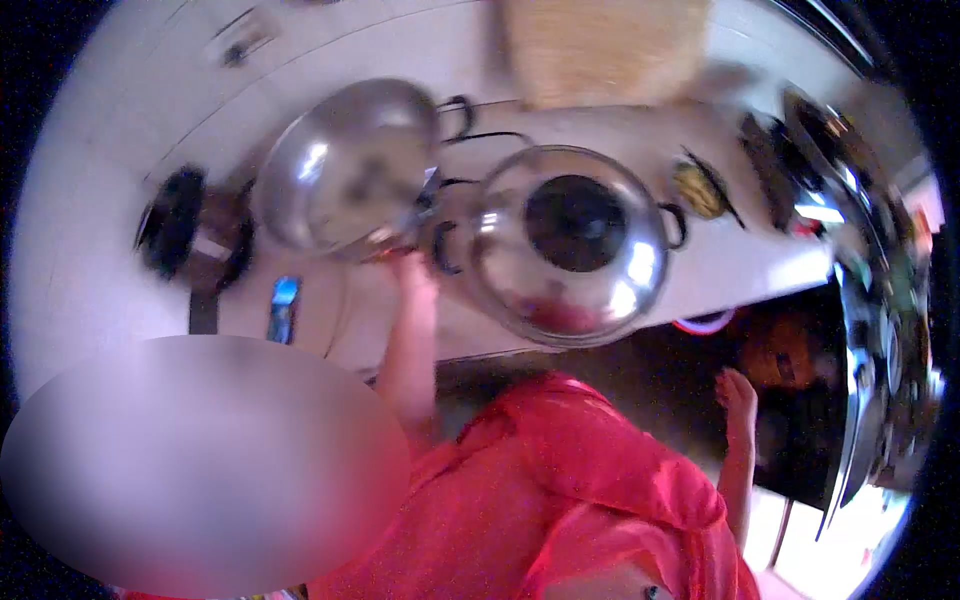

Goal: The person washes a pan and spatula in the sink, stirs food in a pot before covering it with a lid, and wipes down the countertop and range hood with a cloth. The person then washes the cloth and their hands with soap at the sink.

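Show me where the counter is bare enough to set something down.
The pale counter looks roomiest right of the round, dark-centred silver metal cookware, nearer than the elongated yellow item. A smaller patch separates the rectangular blue-screened phone from the left hand. Black handles crowd the gap beside the open silver metal pan.

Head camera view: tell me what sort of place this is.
Most likely a kitchen: a wide, open metal pan and a round metal pot with black side handles stand on a pale counter.
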Demonstrator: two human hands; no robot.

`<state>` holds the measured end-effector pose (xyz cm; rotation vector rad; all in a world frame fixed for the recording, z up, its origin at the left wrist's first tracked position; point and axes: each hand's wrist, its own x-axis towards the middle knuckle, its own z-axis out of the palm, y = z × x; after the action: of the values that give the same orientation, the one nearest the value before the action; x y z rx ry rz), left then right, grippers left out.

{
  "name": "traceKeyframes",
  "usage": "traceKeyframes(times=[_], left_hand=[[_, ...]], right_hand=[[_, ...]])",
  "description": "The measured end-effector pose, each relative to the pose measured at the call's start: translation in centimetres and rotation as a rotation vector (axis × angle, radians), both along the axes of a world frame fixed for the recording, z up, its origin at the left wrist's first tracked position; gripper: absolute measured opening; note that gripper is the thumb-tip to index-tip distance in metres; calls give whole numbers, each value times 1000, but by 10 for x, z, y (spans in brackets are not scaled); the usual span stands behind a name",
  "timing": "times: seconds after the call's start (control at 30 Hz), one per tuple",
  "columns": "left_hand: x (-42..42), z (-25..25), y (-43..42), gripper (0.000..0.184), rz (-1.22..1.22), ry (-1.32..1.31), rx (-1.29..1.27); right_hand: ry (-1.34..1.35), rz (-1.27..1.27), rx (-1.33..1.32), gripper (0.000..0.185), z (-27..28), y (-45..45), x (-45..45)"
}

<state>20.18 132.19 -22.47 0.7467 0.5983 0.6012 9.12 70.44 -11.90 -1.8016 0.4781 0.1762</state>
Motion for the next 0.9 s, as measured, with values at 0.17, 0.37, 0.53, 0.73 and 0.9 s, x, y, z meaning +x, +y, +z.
traceKeyframes(times=[0.17, 0.37, 0.53, 0.73, 0.9], left_hand=[[3, 48, -17, 32, -166, 116, -119], [15, -8, 25, 36, -101, 133, -92], [-3, 7, 13, 36, -127, 214, 70], [-30, 47, -32, 36, 138, 463, 750], [-40, 119, -125, 36, 621, 350, 1469]], right_hand=[[-86, 15, 34, 26, 5, 3, 4], [18, -82, 51, 25, -2, -5, -14], [-55, -41, 39, 27, -31, -18, -32], [-127, -195, -154, 31, -17, -86, -23], [-174, -619, -109, 43, -10, -252, -3]])
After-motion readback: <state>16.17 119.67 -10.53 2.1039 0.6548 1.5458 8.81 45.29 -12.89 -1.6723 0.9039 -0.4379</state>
